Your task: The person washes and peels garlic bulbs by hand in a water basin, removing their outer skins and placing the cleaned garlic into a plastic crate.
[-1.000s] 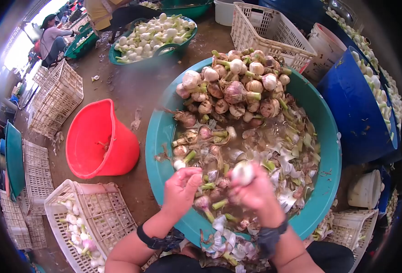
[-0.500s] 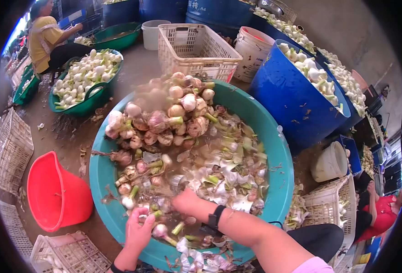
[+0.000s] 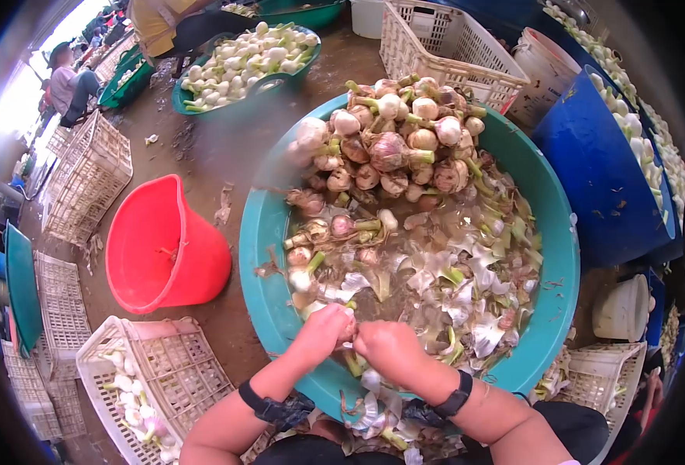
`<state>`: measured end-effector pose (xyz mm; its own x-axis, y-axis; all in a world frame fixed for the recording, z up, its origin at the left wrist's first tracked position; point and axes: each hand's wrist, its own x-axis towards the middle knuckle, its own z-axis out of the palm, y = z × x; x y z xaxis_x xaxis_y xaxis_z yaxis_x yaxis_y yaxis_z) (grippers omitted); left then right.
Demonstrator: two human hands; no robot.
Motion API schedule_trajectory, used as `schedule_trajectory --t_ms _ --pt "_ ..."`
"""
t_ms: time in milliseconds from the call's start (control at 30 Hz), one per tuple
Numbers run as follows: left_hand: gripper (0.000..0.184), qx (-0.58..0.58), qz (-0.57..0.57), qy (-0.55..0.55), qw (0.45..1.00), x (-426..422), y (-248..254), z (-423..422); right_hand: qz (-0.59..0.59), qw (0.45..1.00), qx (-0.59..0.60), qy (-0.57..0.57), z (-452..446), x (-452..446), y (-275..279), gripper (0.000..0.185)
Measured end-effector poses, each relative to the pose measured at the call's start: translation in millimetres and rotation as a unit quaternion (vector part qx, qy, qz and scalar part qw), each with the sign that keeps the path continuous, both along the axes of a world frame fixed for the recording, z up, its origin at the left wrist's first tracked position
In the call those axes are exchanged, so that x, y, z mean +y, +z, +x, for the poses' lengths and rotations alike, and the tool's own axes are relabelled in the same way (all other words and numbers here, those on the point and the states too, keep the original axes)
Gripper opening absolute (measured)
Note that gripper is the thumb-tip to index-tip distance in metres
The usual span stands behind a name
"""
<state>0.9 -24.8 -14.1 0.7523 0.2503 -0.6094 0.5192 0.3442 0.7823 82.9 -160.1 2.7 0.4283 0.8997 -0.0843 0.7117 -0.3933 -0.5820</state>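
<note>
Over the near part of a teal tub [image 3: 255, 256], my two hands meet. My left hand [image 3: 323, 335] is closed round a garlic bulb [image 3: 349, 332], mostly hidden by the fingers, with a bit of green stem showing above. My right hand [image 3: 389, 349] is closed too, its fingers pinching the same bulb from the other side. Beyond them, unpeeled garlic bulbs [image 3: 389, 151] are heaped at the tub's far side. Murky water holds loose peeled-off skins [image 3: 466, 287] and cut stems. Several bulbs float left of centre, just past my left hand.
A red bucket [image 3: 203, 267] stands left of the tub. Near it, a white crate [image 3: 183, 360] contains peeled garlic. Farther back are a green basin [image 3: 311, 66] of white bulbs, an off-white crate [image 3: 451, 70] and a blue drum [image 3: 590, 170]. Other people sit at the back.
My hands have come together round a bulb; before, the left was half open above the tub's near edge and the right reached into the water. The view has swung left.
</note>
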Motion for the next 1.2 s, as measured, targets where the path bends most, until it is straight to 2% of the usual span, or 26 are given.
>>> schedule_trajectory --t_ms 33,67,100,133,200,233,267,333,367,400,433,467,533,667,700,733,767,800,867,900,933,1000,1033,1067,1133,1200 --pt "0.020 0.001 -0.001 0.001 1.000 0.8 1.0 -0.5 -0.001 1.000 0.001 0.001 4.0 1.3 -7.6 0.021" --pt "0.023 -0.015 -0.055 0.011 0.998 1.5 4.2 -1.0 -0.016 0.945 0.309 -0.106 10.8 3.8 -17.8 0.022" --pt "0.027 -0.032 -0.109 0.022 0.993 3.3 7.7 -1.3 -0.030 0.786 0.583 -0.203 14.3 6.3 -22.6 0.024" --pt "0.027 -0.032 -0.108 0.025 0.993 6.5 11.5 -2.0 -0.032 0.786 0.584 -0.201 12.9 6.2 -23.3 0.024" --pt "0.034 -0.050 -0.038 -0.029 0.998 13.5 16.9 -4.3 0.100 0.769 0.588 -0.233 7.9 4.4 -18.2 0.027" --pt "0.034 -0.049 -0.039 -0.027 0.998 14.4 14.5 -5.1 0.093 0.831 0.502 -0.223 4.0 6.2 -7.1 0.026" --pt "0.039 -0.053 -0.025 -0.043 0.997 15.1 10.5 -5.5 0.092 0.830 0.503 -0.223 1.6 5.5 -12.1 0.026" --pt "0.046 -0.060 -0.010 -0.063 0.996 11.4 14.1 -5.1 0.167 0.958 0.178 -0.148 -1.6 4.4 -21.0 0.024" --pt "0.049 -0.131 0.136 -0.083 0.978 5.2 22.2 -6.6 0.151 0.906 0.319 -0.234 -1.8 6.7 -21.7 0.021" --pt "0.052 -0.199 0.278 -0.101 0.934 1.5 29.7 -7.5 0.152 0.905 0.318 -0.236 3.3 7.6 -26.2 0.021" --pt "0.052 -0.226 0.370 -0.148 0.889 1.2 33.7 -7.1 0.113 0.823 0.478 -0.284 10.4 7.8 -35.9 0.019" --pt "0.052 -0.226 0.370 -0.148 0.889 2.3 32.4 -8.3 0.069 0.711 0.622 -0.321 15.9 6.6 -41.2 0.018" --pt "0.046 -0.278 0.575 -0.229 0.735 6.4 26.2 -11.6 0.075 0.686 0.652 -0.312 19.9 7.5 -33.4 0.017" --pt "0.032 -0.276 0.577 -0.153 0.754 7.7 20.2 -14.0 0.144 0.688 0.639 -0.313 13.7 8.6 -5.2 0.018" --pt "0.029 -0.269 0.374 -0.043 0.887 8.6 21.4 -12.4 0.171 0.718 0.613 -0.282 9.4 4.2 -3.4 0.018" --pt "0.026 -0.243 0.144 0.071 0.956 9.6 22.7 -10.9 0.198 0.746 0.585 -0.250 5.5 0.3 1.1 0.017" --pt "0.023 -0.203 -0.095 0.181 0.958 10.8 23.8 -10.2 0.235 0.833 0.473 -0.165 2.2 -4.5 13.6 0.015" --pt "0.023 -0.203 -0.094 0.184 0.957 10.8 24.1 -11.0 0.235 0.833 0.473 -0.162 0.5 -8.7 15.8 0.015" --pt "0.028 -0.189 -0.193 0.121 0.955 6.8 24.3 -11.5 0.237 0.810 0.514 -0.154 -2.1 -17.6 17.2 0.015" --pt "0.026 -0.193 -0.142 0.134 0.962 -0.7 31.8 -9.7 0.226 0.771 0.554 -0.219 -0.3 -16.9 17.8 0.016" --pt "0.026 -0.194 -0.144 0.132 0.961 0.4 31.3 -9.7 0.227 0.772 0.552 -0.221 2.4 -15.8 21.1 0.016" --pt "0.023 -0.178 -0.162 0.110 0.964 9.1 30.1 -11.2 0.237 0.837 0.472 -0.142 6.7 -13.4 31.7 0.013" --pt "0.022 -0.167 -0.192 0.164 0.953 12.3 29.9 -10.7 0.251 0.912 0.321 -0.040 8.9 -16.8 34.6 0.009" --pt "0.022 -0.168 -0.189 0.165 0.953 16.0 26.6 -11.0 0.253 0.912 0.322 -0.037 10.3 -21.9 37.3 0.009" --pt "0.021 -0.131 -0.220 0.284 0.924 24.1 19.2 -13.7 0.210 0.945 0.250 -0.033 15.5 -34.6 39.0 0.010" --pt "0.022 -0.124 -0.203 0.280 0.930 26.7 21.7 -17.9 0.108 0.972 0.042 -0.206 43.2 -46.4 9.0 0.015"
